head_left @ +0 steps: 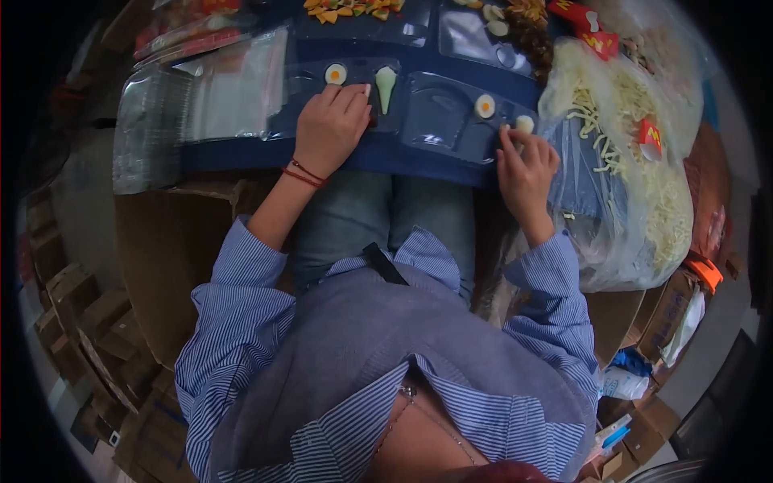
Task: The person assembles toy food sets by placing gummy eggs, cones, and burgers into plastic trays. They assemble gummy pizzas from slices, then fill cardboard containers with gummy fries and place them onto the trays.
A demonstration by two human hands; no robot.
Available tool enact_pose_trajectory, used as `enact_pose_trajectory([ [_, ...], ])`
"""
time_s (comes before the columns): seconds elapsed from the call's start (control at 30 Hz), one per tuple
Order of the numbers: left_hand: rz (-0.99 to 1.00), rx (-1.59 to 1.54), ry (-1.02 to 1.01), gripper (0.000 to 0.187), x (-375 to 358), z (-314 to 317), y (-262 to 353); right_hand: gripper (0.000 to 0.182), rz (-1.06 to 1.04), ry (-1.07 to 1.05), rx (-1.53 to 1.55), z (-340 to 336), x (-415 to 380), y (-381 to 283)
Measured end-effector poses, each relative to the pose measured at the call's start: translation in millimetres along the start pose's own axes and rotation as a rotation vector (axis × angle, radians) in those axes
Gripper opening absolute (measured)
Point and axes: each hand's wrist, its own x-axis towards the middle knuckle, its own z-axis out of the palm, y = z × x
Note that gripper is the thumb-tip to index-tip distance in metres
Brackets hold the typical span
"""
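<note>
My left hand [330,129] is over the left clear plastic tray [302,101], its fingers closed near a small pinkish or dark piece that I cannot make out. A toy fried egg [336,74] lies just above it, and a green cone-shaped piece [386,88] is to its right. My right hand [527,165] is at the right end of a second clear tray [435,113]; its thumb and forefinger are close together beside a small whitish piece [524,124]. Another toy egg [485,106] lies in that tray, left of the whitish piece.
Stacked clear trays [149,129] and plastic bags [237,84] are at the left. Orange and green pieces [346,10] lie at the top. A large bag of pale strips [644,185] with red cartons [650,138] covers the right side. Cardboard boxes [88,314] stand below.
</note>
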Motion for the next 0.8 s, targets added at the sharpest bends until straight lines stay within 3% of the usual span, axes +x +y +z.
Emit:
enact_pose_trajectory([
  [0.43, 0.108, -0.163, -0.123, 0.026, -6.1, -8.1, -17.4, 0.03, -0.059, 0.045, 0.195, -3.4, 14.8, 1.8],
  [0.47, 0.101, -0.174, -0.134, 0.027, -5.5, -8.8, -18.0, 0.029, 0.029, 0.052, 0.232, -8.5, 21.0, 0.8],
  [0.57, 0.081, -0.194, -0.093, 0.03, -5.5, -10.1, -16.7, 0.025, 0.104, 0.05, 0.335, -22.0, 69.3, 12.2],
  [0.63, 0.107, -0.175, -0.079, 0.032, -4.7, -11.0, -19.8, 0.019, -0.051, -0.16, 0.355, -24.8, 114.4, 23.0],
  [0.73, 0.044, -0.279, -0.143, 0.032, -3.3, -12.7, -19.3, 0.019, -0.017, -0.424, 0.406, -8.5, 203.1, 8.2],
  [0.8, 0.0, -0.287, -0.188, 0.032, 0.1, -19.4, -17.2, 0.02, -0.172, -0.294, 0.355, 46.1, 257.1, 15.2],
])
